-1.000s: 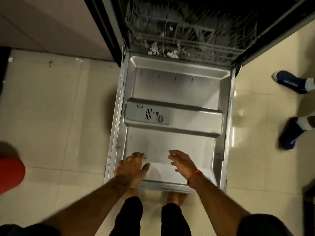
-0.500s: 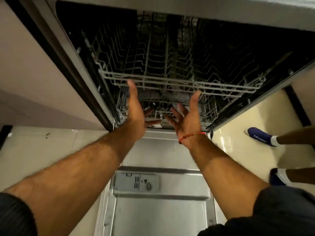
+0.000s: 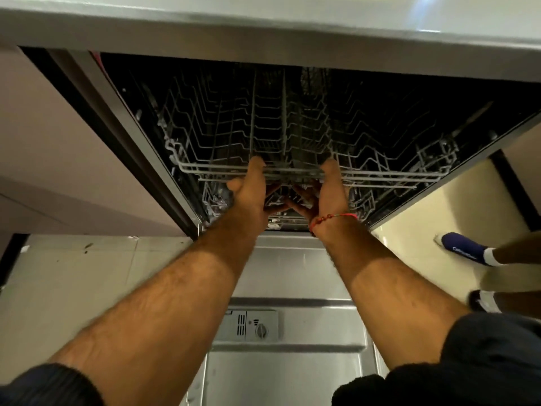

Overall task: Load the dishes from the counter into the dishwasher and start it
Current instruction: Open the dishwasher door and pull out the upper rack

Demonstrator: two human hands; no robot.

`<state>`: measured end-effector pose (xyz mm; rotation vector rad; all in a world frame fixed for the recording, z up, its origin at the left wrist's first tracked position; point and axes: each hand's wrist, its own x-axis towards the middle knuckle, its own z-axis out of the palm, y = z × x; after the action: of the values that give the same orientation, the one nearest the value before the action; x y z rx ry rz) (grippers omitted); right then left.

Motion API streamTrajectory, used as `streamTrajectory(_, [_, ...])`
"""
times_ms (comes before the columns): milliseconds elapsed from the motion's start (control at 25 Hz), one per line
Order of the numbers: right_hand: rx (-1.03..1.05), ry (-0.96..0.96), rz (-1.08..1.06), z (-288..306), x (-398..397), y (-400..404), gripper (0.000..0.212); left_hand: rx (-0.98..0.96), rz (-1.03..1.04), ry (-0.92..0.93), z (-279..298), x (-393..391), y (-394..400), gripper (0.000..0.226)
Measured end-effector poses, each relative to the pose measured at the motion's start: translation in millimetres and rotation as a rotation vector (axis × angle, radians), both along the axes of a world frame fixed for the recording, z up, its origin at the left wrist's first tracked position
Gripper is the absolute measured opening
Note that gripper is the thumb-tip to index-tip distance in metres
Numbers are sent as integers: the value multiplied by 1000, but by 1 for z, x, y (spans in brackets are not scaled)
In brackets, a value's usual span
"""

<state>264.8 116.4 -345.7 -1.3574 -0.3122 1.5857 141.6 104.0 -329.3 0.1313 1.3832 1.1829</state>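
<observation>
Barely begun: door [image 3: 288,373] down, rack [image 3: 295,171] empty, no dishes in view. Left hand [image 3: 248,190] and right hand [image 3: 332,194] curled around rack's front rail. Loading and starting left.

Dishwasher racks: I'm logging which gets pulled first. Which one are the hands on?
The upper rack: both hands grip its front rail; the lower rack sits untouched beneath.

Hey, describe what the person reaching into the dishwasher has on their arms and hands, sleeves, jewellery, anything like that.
Both forearms are bare, with dark sleeves pushed up near the elbows: the left sleeve looks ribbed, the right sleeve is dark too. On the right wrist sits a thin red bracelet of thread and small beads. The left hand and right hand wear no gloves; I see no rings or watch.
</observation>
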Motion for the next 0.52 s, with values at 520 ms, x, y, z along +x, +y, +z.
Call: streamTrajectory(520, [12, 20, -107, 4, 5, -130, 60, 2, -27, -30, -20, 11, -127, 52])
